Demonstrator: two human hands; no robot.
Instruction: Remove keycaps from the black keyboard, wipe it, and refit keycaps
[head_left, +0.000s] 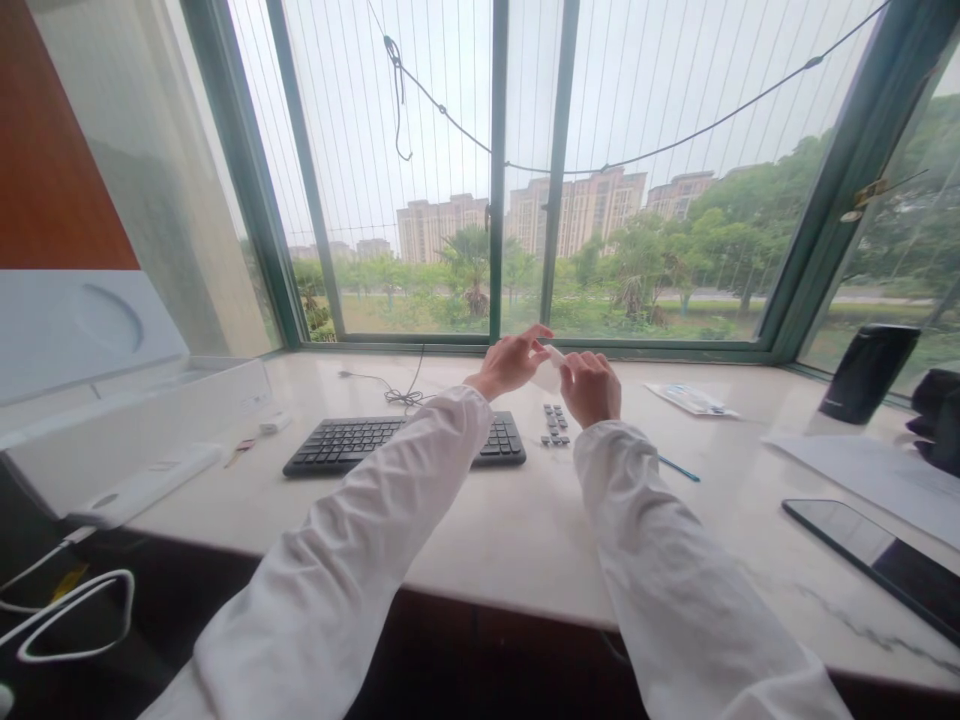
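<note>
Above the back of the desk, in front of the window, my two hands meet around a small white piece (pixel 556 355), too blurred to name, perhaps tissue or a wipe. My right hand (pixel 592 385) is closed on its near end, knuckles up. The fingers of my left hand (pixel 511 363) bend in to its other end, the index finger raised. Below my hands lies a group of loose grey keycaps (pixel 555 425), in rows on the desk. A black keyboard (pixel 345 443) rests to their left, partly covered by my left sleeve.
A blue pen-like stick (pixel 679 468) lies by my right sleeve. Farther right are a flat packet (pixel 690 400), white paper (pixel 862 475), a phone (pixel 877 555) and a black cylinder (pixel 870 373). At left stand a white open box (pixel 142 440) and a coiled cable (pixel 405 397).
</note>
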